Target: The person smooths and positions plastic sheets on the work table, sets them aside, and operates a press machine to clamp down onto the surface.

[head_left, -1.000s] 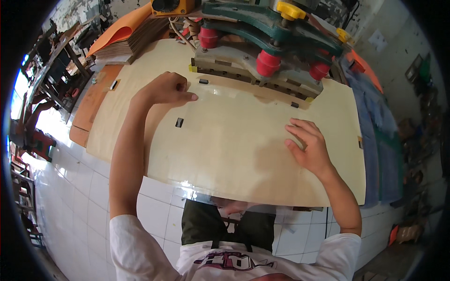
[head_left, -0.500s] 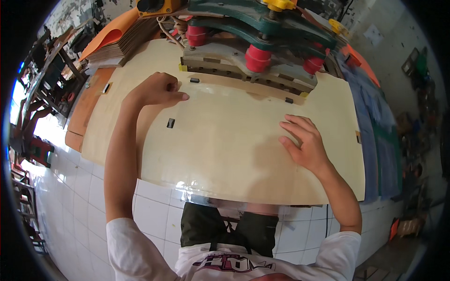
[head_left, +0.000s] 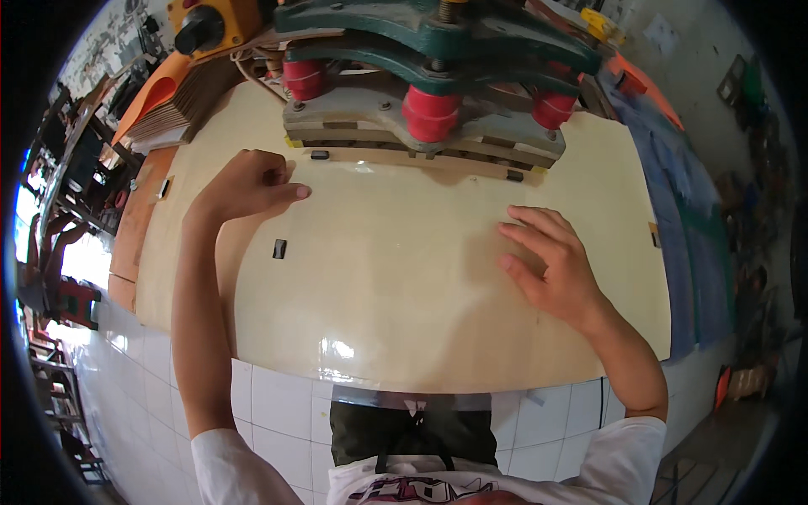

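My left hand (head_left: 248, 185) rests at the left of a cream board (head_left: 606, 194), its fingers curled in and its thumb stretched out to the right. Nothing shows in it. My right hand (head_left: 551, 261) hovers over or rests on the right side, fingers apart and empty; contact with the surface I cannot tell. Between the hands lies a glossy, clear sheet (head_left: 387, 252) that catches the light near the front edge. Beyond them stands a green press (head_left: 429, 76) with red cushions (head_left: 432, 114) and a grey lower plate (head_left: 358, 116).
Small black blocks sit on the board: one near my left hand (head_left: 279, 249), others by the press plate (head_left: 320, 155) (head_left: 514, 176). A yellow control box (head_left: 220, 25) and stacked cardboard (head_left: 172, 114) stand back left. Blue sheeting (head_left: 686, 227) lies along the right.
The whole view has shifted, so the board sits lower and further left. The press plate appears closer to the black blocks in front of it. Both hands keep nearly the same pose.
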Available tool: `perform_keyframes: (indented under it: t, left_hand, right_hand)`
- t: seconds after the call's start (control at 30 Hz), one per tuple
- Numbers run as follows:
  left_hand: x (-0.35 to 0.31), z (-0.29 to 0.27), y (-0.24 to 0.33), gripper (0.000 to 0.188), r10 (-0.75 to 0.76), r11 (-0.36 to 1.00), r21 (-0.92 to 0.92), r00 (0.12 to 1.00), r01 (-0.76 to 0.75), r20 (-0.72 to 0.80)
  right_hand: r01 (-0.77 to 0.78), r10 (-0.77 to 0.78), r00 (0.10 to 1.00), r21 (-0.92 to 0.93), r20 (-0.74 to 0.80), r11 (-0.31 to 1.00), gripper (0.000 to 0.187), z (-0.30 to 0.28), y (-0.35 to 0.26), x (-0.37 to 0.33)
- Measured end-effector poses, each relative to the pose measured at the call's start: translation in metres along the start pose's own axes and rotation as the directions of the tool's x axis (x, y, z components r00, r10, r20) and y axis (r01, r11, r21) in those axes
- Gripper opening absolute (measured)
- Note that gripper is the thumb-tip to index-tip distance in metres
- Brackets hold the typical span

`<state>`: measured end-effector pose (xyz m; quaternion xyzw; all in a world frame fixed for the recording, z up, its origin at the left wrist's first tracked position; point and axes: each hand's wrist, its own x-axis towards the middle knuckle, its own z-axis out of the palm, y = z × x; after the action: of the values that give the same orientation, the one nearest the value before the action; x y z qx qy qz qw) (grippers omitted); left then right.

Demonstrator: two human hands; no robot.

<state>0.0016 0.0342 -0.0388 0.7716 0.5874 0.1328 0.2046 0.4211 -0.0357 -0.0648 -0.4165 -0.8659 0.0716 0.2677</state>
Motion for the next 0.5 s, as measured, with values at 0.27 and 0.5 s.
perform_keyframes:
  t: [0.27, 0.5]
  left_hand:
    - [0.001, 0.004, -0.007, 0.052, -0.018, 0.999, 0.029, 0.999, 0.019, -0.038]
    - [0.004, 0.007, -0.009, 0.053, 0.017, 0.999, 0.034, 0.998, -0.016, -0.055]
  right_hand:
    - [-0.001, 0.001, 1.000, 0.026, -0.007, 1.000, 0.035, 0.001, 0.001, -0.001]
    - [0.003, -0.002, 1.000, 0.021, -0.013, 1.000, 0.034, -0.001, 0.000, -0.001]
